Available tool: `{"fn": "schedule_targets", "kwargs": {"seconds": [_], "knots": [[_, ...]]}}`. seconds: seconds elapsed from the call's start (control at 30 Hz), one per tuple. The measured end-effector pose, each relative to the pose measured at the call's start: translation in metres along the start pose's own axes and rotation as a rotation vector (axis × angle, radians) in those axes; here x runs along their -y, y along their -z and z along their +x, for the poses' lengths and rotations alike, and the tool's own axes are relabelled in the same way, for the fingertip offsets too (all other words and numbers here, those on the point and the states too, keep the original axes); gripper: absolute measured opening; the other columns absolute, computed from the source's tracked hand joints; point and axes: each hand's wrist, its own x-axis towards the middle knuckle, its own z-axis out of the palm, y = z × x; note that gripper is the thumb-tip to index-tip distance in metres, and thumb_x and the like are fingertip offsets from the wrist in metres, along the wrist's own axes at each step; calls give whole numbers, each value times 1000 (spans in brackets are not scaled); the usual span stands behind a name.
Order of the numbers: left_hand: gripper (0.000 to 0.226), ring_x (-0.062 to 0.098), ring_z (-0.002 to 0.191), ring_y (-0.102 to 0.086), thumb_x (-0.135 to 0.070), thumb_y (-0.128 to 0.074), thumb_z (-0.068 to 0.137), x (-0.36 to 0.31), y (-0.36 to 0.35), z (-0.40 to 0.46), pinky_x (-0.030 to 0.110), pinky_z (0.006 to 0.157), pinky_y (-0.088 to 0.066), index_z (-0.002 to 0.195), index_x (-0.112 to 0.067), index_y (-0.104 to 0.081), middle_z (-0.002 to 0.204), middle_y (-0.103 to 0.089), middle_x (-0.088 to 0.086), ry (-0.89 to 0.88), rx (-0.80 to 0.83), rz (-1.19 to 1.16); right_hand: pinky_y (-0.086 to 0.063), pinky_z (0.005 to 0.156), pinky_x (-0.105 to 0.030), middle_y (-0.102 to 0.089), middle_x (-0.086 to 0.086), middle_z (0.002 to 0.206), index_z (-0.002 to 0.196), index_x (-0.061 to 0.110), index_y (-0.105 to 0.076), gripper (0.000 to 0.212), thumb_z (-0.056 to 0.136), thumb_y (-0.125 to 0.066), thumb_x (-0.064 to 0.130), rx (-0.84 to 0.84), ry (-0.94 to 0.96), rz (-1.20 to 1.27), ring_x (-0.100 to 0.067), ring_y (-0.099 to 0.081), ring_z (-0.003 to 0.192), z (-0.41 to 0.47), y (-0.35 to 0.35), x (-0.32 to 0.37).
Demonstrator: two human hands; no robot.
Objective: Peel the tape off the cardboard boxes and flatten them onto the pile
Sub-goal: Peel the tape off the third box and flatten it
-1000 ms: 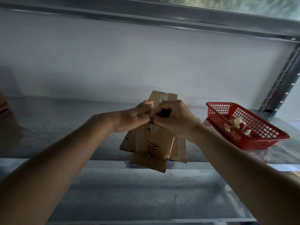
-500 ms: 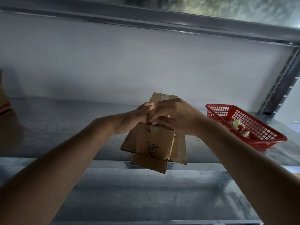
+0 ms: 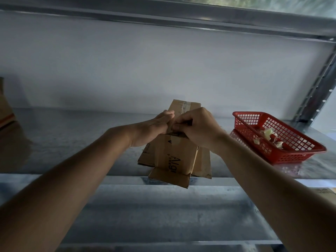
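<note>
A small brown cardboard box (image 3: 174, 159) with dark lettering sits partly flattened on the metal shelf (image 3: 72, 142), its near flap hanging past the shelf's front edge. It lies on a pile of flattened cardboard (image 3: 203, 164). A strip of tape (image 3: 185, 106) shows on the far end of the pile. My left hand (image 3: 154, 128) grips the box's upper edge from the left. My right hand (image 3: 196, 128) pinches at that same top edge, fingers curled; what lies under them is hidden.
A red plastic basket (image 3: 291, 153) with crumpled tape scraps (image 3: 267, 133) stands at the right of the shelf. Another cardboard box (image 3: 5, 110) sits at the far left edge. A metal upright (image 3: 318, 84) rises at the right. A lower shelf (image 3: 145, 215) lies below.
My right hand has shifted slightly over the box's top edge while picking at it. The box and my left hand have stayed almost in place.
</note>
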Motion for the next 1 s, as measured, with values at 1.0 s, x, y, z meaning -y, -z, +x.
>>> {"fn": "schedule_targets", "kwargs": {"seconds": [1.0], "knots": [[68, 10, 151, -20, -53, -44, 106, -21, 2, -6, 37, 112, -22, 164, -43, -10, 167, -7, -28, 48, -2, 88, -59, 79, -19, -77, 16, 88, 102, 28, -81, 27, 90, -75, 5, 10, 68, -100, 4, -72, 84, 9, 41, -18]]}}
